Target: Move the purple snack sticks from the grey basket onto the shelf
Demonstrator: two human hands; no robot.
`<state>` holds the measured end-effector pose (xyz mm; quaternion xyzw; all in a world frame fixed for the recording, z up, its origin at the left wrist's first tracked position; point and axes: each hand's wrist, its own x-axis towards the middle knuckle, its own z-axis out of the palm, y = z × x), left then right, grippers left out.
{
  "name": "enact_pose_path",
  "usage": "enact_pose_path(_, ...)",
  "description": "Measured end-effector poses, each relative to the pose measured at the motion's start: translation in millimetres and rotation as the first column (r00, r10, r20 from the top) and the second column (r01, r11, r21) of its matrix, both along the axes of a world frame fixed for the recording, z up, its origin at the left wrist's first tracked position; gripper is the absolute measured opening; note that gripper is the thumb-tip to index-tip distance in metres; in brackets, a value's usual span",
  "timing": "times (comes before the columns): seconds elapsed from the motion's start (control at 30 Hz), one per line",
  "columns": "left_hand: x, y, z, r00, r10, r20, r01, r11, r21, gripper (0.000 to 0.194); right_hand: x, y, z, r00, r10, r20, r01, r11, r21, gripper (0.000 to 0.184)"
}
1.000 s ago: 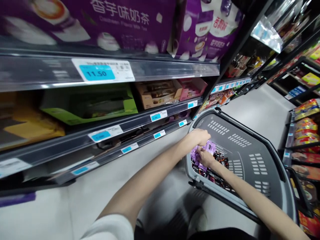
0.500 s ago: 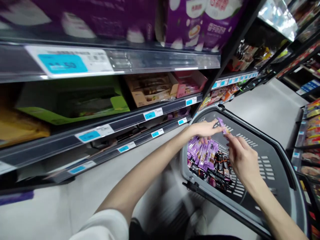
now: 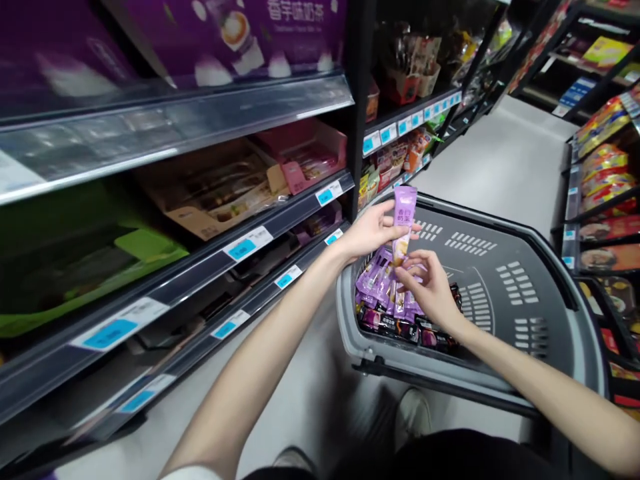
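Note:
My left hand (image 3: 373, 230) is closed on a purple milk tea sachet (image 3: 404, 215), held upright above the basket with its printed front towards me. My right hand (image 3: 430, 290) is just by the sachet's lower end, its fingers curved and apart; whether a fingertip touches the sachet I cannot tell. Below both hands is the grey shopping basket (image 3: 500, 233). On its left side lie a pile of purple sachets (image 3: 373, 277) and several black packets (image 3: 383, 323), partly hidden by my right hand.
Shelves on the left carry large purple boxes (image 3: 295, 40), an open green carton (image 3: 145, 250), a tan carton (image 3: 195, 220) and a pink carton (image 3: 295, 177). Price tags line the shelf edges (image 3: 247, 243). Packaged snacks (image 3: 607, 173) fill the right-hand shelf. My shoe (image 3: 413, 417) stands beside the basket.
The purple sachet has moved left and turned upright, its front now showing. My right hand has shifted left and its fingers have loosened. The view has turned rightward.

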<state>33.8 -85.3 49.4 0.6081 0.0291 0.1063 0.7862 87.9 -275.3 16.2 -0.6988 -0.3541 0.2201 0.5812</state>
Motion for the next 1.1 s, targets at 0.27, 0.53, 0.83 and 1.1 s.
enact_pose_path(0.27, -5, -13, -2.4, 0.999, -0.044, -0.013, 0.045, 0.998, 0.034, 0.060, 8, -5, 5.8, 0.983, 0.142, -0.120, -0.158, 0.977, -0.142, 0.039)
enact_pose_path(0.53, -2, -12, -5.2, 0.985, 0.171, -0.004, -0.170, 0.985, 0.027, 0.046, 16, -9, -0.4, 0.879, 0.250, -0.406, -0.307, 0.948, -0.081, 0.040)
enact_pose_path(0.83, -1, -15, 0.3, 0.997, 0.025, -0.076, -0.022, 0.999, 0.044, 0.054, 14, -7, -6.6, 0.941, 0.199, -0.272, -0.225, 0.972, -0.066, 0.038)
enact_pose_path(1.1, -3, -15, -5.2, 0.998, -0.038, -0.052, 0.045, 0.990, 0.132, 0.053, 22, -8, 1.5, 0.966, 0.128, -0.224, -0.150, 0.985, -0.081, 0.040)
